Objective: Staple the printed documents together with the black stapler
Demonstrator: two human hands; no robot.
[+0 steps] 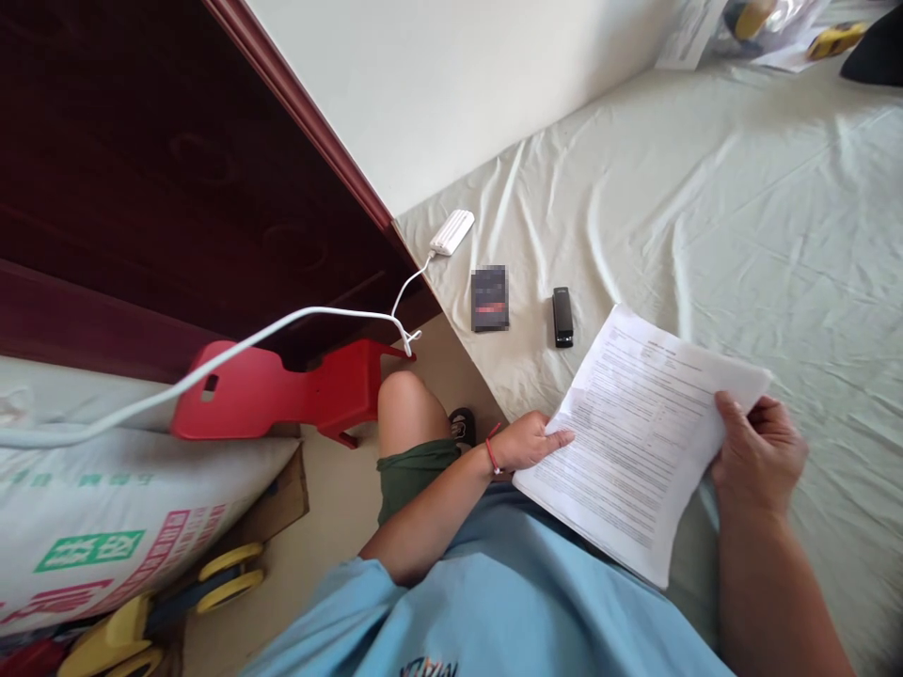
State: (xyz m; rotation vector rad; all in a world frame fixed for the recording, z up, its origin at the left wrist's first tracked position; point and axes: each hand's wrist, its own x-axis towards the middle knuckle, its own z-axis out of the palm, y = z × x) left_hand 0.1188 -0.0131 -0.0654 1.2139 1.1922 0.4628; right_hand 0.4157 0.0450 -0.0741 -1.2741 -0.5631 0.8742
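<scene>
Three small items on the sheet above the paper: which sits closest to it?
The slim black stapler, just off the paper stack's top corner. The dark box and white power bank lie farther left.

White wall [437,85], dark wooden headboard [176,169]

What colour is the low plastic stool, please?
The low plastic stool is red, clearest in the head view.

The print on the stapled papers [639,437] is too small to read. The right hand [758,451] hides their right edge, and its fingers sit out of sight underneath. The small dark card [489,298] on the bed [740,216] is blurred, so its face cannot be told. The white cable [212,362] runs off the left edge. The printed sack [105,527] is cut at the left edge. At the far right, a dark thing [875,52] is cropped by the corner.
</scene>
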